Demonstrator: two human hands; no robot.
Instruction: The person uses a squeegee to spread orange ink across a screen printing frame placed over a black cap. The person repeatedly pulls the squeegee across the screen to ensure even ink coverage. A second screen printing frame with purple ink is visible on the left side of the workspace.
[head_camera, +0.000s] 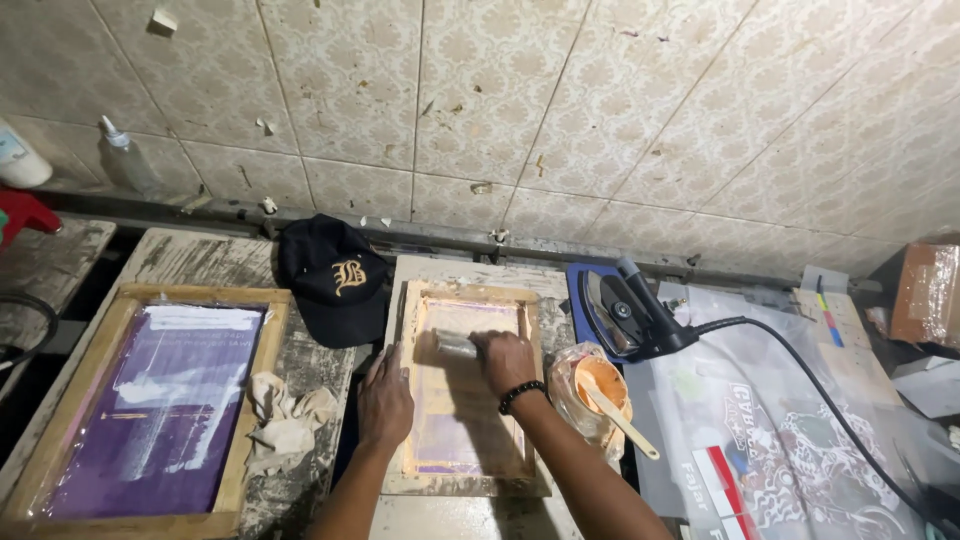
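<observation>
A small wooden screen-printing frame (466, 481) with a purple mesh lies flat in the middle of the bench. My left hand (385, 402) rests flat on its left edge and presses it down. My right hand (505, 360) grips a short squeegee (454, 345) that lies across the upper part of the mesh. A black bead bracelet circles my right wrist. Just right of the frame stands a plastic tub of orange ink (598, 384) with a pale spatula (622, 423) leaning in it.
A larger wooden frame (242, 440) with purple mesh lies at the left, a crumpled rag (285, 415) beside it. A black cap (334, 278) sits behind. A clothes iron (628, 315) with a black cord and printed transfer sheets (790, 450) lie at the right. Tiled wall behind.
</observation>
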